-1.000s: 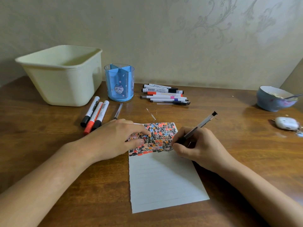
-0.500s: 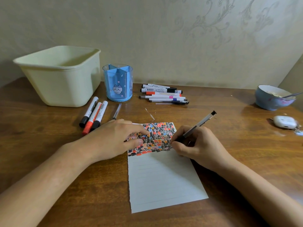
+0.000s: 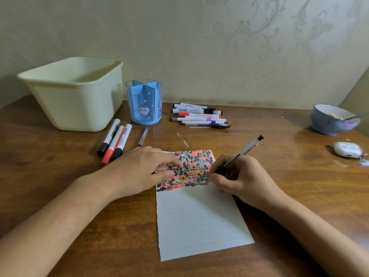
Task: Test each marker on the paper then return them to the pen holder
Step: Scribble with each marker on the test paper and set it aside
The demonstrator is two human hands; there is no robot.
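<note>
My right hand pinches a pen, tip on the paper; my left hand lies flat, fingers straight, pinning it. I'm mid-test; next, I'd say, it goes to the empty pen holder.

Brown wooden table — pale wall with scrolled pattern behind.
</note>
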